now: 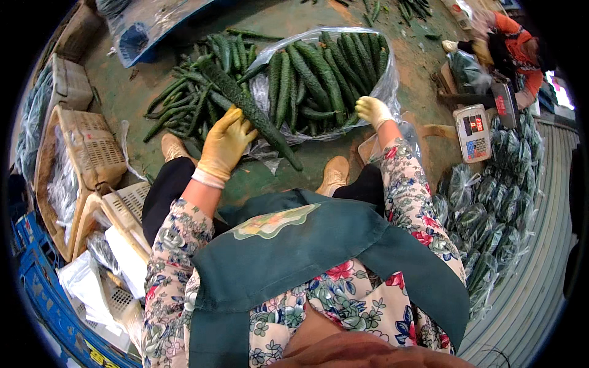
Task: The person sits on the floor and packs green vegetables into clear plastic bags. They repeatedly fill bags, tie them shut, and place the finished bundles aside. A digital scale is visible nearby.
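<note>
Green floor bears loose cucumbers, a cucumber-filled bag, baskets.

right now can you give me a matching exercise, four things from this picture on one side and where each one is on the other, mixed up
Things:
1. left hand
2. right hand
3. weighing scale
4. woven baskets

Places:
A. on the floor at the far left
B. holding a long cucumber beside the loose pile
C. on the rim of the clear plastic bag filled with cucumbers
D. at the right, above the row of bagged cucumbers

Pairs: 1-B, 2-C, 3-D, 4-A
</note>
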A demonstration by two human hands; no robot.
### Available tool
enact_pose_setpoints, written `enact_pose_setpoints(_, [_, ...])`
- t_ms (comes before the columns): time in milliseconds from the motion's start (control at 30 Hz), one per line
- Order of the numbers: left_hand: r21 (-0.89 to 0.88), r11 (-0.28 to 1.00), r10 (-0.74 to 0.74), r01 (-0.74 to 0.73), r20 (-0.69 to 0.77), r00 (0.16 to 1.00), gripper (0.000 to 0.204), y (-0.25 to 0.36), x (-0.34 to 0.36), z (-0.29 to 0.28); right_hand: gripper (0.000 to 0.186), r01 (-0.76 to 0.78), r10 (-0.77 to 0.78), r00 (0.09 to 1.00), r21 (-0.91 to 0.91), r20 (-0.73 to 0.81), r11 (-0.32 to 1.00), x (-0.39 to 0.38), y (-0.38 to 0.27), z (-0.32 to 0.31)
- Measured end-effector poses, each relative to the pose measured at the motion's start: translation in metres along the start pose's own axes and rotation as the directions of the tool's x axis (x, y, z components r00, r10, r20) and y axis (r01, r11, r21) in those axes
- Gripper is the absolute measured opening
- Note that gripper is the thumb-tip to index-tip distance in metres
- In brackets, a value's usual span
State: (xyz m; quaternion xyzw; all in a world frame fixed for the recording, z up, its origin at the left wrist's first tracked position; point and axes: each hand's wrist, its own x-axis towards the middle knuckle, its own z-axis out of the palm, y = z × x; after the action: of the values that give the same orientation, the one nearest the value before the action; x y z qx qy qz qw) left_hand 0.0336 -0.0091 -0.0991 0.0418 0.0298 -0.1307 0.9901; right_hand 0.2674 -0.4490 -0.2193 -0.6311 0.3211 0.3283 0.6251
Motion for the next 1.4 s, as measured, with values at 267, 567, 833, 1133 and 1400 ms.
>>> enact_pose_setpoints(267, [0.459, 0.889, 0.136, 0.017, -0.298, 0.945, 0.070, -0.003, -0.001, 0.041, 0.019, 0.247, -0.260, 0.946, -0.089, -0.195, 0.965, 0.032, -0.039, -0.007])
enact_pose_setpoints(567, [0.480, 0.865, 0.052, 0.144, -0.373, 0.926, 0.071, -0.012, 0.004, 0.040, 0.049, 0.333, -0.677, 0.731, -0.909, 0.082, 0.250, 0.049, -0.063, 0.079])
enact_pose_setpoints(833, [0.436, 0.877, 0.012, 0.201, -0.439, 0.898, 0.072, -0.015, 0.009, 0.049, 0.057, 0.201, -0.463, 0.879, -0.969, 0.112, 0.147, 0.084, -0.066, 0.088])
enact_pose_setpoints(1133, [0.469, 0.837, -0.041, 0.284, -0.463, 0.886, 0.074, -0.023, 0.008, 0.052, 0.060, 0.649, -0.410, 0.737, -0.732, 0.537, 0.208, -0.030, -0.014, 0.120])
enact_pose_setpoints(1400, [0.452, 0.843, -0.045, 0.290, -0.479, 0.877, 0.068, -0.023, 0.005, 0.046, 0.028, 0.663, -0.656, 0.690, -0.633, 0.307, 0.401, -0.016, -0.030, 0.124])
